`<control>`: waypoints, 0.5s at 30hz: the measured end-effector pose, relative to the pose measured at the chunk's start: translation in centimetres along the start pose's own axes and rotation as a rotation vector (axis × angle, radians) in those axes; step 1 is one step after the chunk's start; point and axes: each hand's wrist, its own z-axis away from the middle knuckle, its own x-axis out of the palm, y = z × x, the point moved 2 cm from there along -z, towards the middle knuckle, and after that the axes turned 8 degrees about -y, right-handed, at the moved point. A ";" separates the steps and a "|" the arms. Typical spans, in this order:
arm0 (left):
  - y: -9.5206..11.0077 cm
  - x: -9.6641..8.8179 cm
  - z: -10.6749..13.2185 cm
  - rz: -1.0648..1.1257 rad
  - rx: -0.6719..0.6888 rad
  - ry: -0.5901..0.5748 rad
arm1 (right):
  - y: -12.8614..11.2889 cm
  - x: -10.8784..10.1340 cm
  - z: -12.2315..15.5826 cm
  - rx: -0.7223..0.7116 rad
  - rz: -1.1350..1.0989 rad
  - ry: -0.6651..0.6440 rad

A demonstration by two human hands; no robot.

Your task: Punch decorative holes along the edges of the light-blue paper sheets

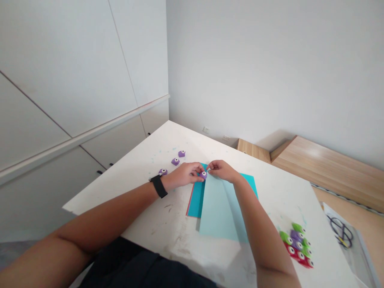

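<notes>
My left hand (188, 175), with a black watch band on its wrist, grips a small purple one-eyed figure (203, 175) between thumb and fingers. Close beside it, my right hand (222, 170) has its thumb and fingertips pinched together. A speck of light blue shows at those fingertips, too small to make out. Under both hands lie sheets of paper: a pale blue sheet (216, 218) on top and a teal sheet (195, 204) with a red edge below. Left of the left hand, more purple figures (175, 161) stand on the table, one partly behind the wrist.
On the white table (135, 216), a cluster of green, purple and red one-eyed figures (297, 245) sits at the right. Blue smears mark the tabletop. Beyond are a wooden cabinet (330, 168), a coiled black cable (340, 232) and wall panels (75, 72) at the left.
</notes>
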 end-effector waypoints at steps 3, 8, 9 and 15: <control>0.1 -0.3 0.1 -0.139 -0.007 0.063 | 0.1 0.5 -0.2 0.007 0.088 0.080; 0.7 -0.6 0.1 -0.372 0.030 0.164 | -0.5 1.5 -0.3 -0.004 0.238 0.229; 0.7 -0.6 0.1 -0.400 0.038 0.174 | -0.7 1.8 -0.2 -0.023 0.251 0.244; -0.5 -0.6 -0.2 -0.423 0.025 0.151 | -1.3 2.6 -0.4 -0.042 0.318 0.276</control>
